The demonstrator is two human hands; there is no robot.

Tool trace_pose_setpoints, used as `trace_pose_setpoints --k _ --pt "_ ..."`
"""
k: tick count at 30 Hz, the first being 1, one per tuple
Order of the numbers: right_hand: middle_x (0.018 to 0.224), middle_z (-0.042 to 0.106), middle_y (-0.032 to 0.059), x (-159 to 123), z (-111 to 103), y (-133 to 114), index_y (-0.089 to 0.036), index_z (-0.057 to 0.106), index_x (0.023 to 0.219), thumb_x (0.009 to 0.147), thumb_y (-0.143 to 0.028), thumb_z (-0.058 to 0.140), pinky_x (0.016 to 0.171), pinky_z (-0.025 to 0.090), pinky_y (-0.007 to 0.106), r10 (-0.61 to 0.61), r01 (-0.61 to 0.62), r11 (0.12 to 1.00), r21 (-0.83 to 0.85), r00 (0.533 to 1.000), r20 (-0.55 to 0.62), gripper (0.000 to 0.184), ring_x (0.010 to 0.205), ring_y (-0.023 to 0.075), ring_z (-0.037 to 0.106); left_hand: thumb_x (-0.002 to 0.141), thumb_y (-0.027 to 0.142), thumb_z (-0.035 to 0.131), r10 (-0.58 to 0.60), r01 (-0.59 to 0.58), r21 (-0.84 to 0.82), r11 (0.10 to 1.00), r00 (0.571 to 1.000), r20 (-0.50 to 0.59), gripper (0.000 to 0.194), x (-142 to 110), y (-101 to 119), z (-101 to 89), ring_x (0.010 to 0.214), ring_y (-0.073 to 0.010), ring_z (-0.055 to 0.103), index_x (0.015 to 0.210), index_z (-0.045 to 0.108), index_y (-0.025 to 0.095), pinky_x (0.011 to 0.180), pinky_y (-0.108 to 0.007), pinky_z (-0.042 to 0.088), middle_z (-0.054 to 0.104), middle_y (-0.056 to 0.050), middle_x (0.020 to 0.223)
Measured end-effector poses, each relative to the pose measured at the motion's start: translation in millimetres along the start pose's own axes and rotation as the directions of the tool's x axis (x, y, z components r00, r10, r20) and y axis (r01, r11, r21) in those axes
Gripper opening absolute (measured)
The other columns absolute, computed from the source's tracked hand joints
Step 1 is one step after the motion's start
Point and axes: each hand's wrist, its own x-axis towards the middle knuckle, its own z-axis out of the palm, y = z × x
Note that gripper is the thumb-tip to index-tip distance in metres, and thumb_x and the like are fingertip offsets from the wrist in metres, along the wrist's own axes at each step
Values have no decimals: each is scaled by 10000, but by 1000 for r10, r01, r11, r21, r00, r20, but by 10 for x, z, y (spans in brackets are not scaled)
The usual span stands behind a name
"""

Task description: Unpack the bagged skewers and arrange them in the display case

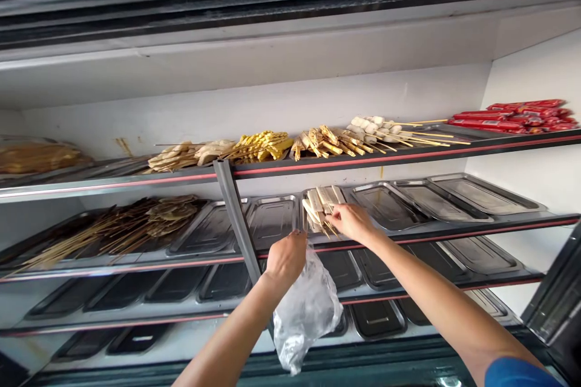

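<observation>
My left hand [285, 257] is closed around the neck of a clear plastic bag [305, 311] that hangs down in front of the lower shelves. My right hand [353, 222] pinches a bundle of pale skewers [320, 205] by their stick ends. The bundle lies in a metal tray [341, 196] on the second shelf. The two hands are close together, the left slightly lower.
The top shelf [408, 156] carries skewers of yellow, brown and white food, with red wrapped sausages [521, 115] at the far right. Dark skewers [127, 227] fill the left trays of the second shelf. A grey upright bar [236, 224] crosses the shelves. Other trays [454, 199] and the lower shelves hold nothing.
</observation>
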Motion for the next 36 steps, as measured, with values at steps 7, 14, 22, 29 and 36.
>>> trace_pose_setpoints --k 7,14,22,29,36 --pt "1014 733 68 -184 291 -149 -185 713 911 940 -302 600 752 427 234 -166 166 986 8 986 21 164 943 195 669 1007 222 366 37 -33 -75 997 998 50 352 103 172 1 1102 -257 680 1225 639 178 870 -337 547 719 -113 1181" --pt "820 701 28 -45 43 244 -177 705 833 900 -323 644 630 363 224 -150 145 957 249 989 -1 172 721 137 598 956 529 476 -50 50 3 999 998 23 484 78 358 -118 978 -308 712 1040 727 124 783 -350 562 751 -147 1047" --pt "826 661 13 -66 97 597 -161 681 848 774 -279 777 636 367 221 -250 188 937 293 949 191 169 743 136 574 921 563 506 0 6 -45 999 992 129 481 334 324 -223 1023 -314 704 1010 751 159 823 -358 552 746 -150 1099" --pt "734 645 -22 78 128 589 -161 682 822 706 -304 796 559 335 204 -240 154 948 280 921 307 216 668 114 544 824 514 682 28 -5 -101 995 974 225 398 516 179 -311 977 -302 713 966 751 149 804 -348 549 761 -141 1032" --pt "720 711 29 -41 175 368 -199 710 719 780 -495 713 581 385 227 -128 109 988 109 975 182 302 707 174 662 781 545 694 7 9 -92 996 984 177 475 588 181 -208 968 -312 709 1028 733 141 806 -375 554 752 -151 1040"
